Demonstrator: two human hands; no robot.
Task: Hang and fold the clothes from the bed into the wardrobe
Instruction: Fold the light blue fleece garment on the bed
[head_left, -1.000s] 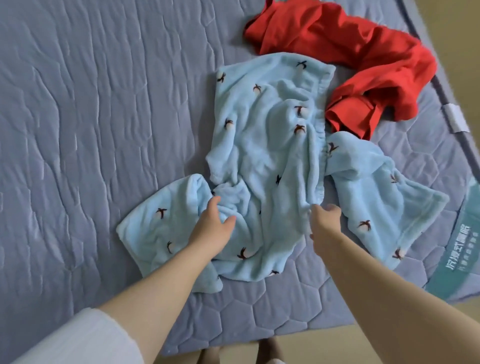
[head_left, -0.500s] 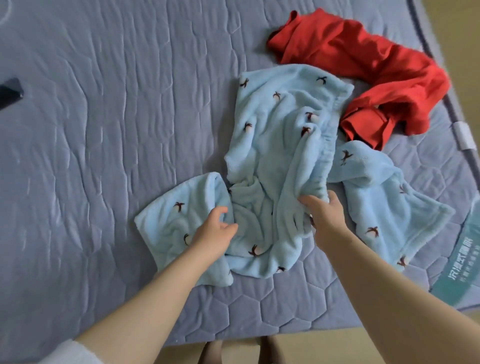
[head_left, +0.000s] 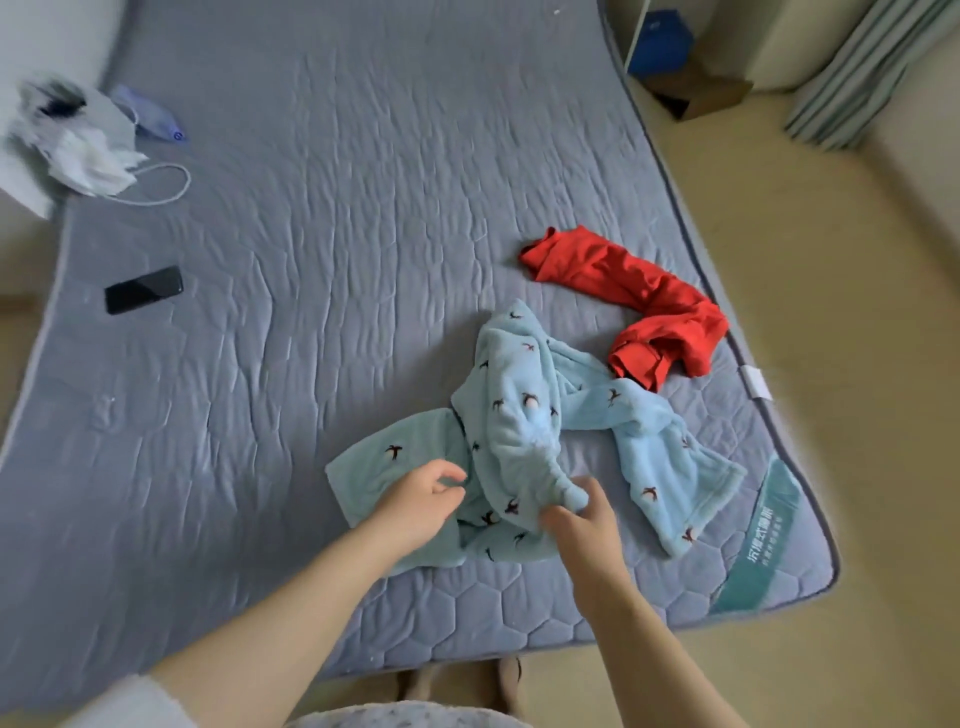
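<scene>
A light blue fleece garment with small dark bird prints lies crumpled near the front right of the grey quilted bed. My right hand pinches a bunched fold of it and lifts that part off the mattress. My left hand hovers over the garment's left flap with fingers apart, holding nothing. A red garment lies rumpled behind the blue one, close to the bed's right edge.
A black phone lies on the left of the bed. White and blue items with a cord sit at the far left corner. A cardboard box and curtains stand on the floor at the far right.
The view has pulled back and up, showing the whole bed. My right hand has gathered the blue garment's middle and raised it. My left hand has let go and opened.
</scene>
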